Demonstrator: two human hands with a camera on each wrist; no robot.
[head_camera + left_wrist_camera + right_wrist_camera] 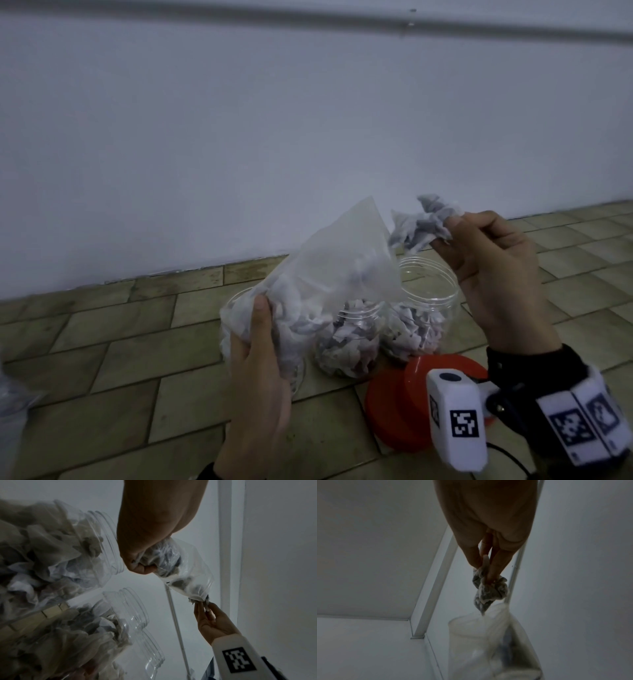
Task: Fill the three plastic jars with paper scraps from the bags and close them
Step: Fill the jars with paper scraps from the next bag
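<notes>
Stretching across the back of the head view, a white wall (308,137) meets a floor of worn beige tiles (120,359). On those tiles stand three clear plastic jars, all open: the right jar (428,291) and the middle jar (346,342) each show crumpled scraps through their walls, while the left jar (294,373) is mostly hidden behind the bag and hand. Just in front of the right jar lie red lids (397,411), overlapping one another; how many I cannot tell. A translucent plastic bag (329,274) of paper scraps is held above the jars, tilted, its mouth pointing up and to the right. The left hand (257,370) grips the bag's lower bulge, thumb on the near side and fingers wrapped behind. The right hand (493,274) is raised just beside the bag's mouth, over the right jar, its fingertips pinching a clump of grey-white paper scraps (418,226); the wrist view shows the clump hanging from those fingertips just above the bag's opening. A white marker-printed device (459,418) sits at the right wrist, strapped on with a black band
</notes>
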